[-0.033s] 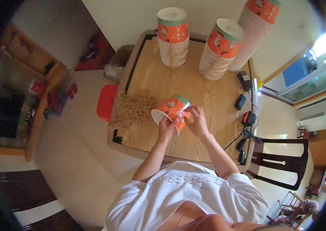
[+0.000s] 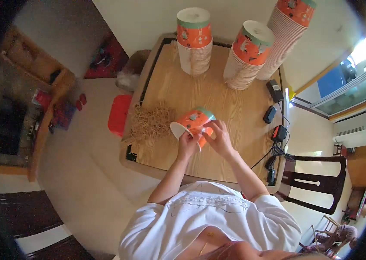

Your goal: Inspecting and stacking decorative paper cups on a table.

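An orange paper bucket (image 2: 191, 117) with a green band at its base lies tilted above the table, its white open rim toward the lower left. My left hand (image 2: 188, 145) is closed on it near the rim, some fingers hidden by the wall. At the bucket's side, my right hand (image 2: 219, 138) has thumb and fingertips drawn together against the printed surface. Whatever is pinched there is too small to make out. Left of the bucket, touching distance from its rim, is a loose heap of tan twine pieces (image 2: 150, 123).
Upside-down bucket stacks stand at the back: one left (image 2: 194, 47), one mid-right (image 2: 248, 54), and a taller one (image 2: 284, 37) behind it. Black adapters and cables (image 2: 278, 134) line the right edge. A dark chair (image 2: 317, 182) stands right; a red stool (image 2: 119, 115) stands left.
My right fingertips have shifted slightly left and down along the bucket's side. The bucket and my left hand are nearly unmoved.
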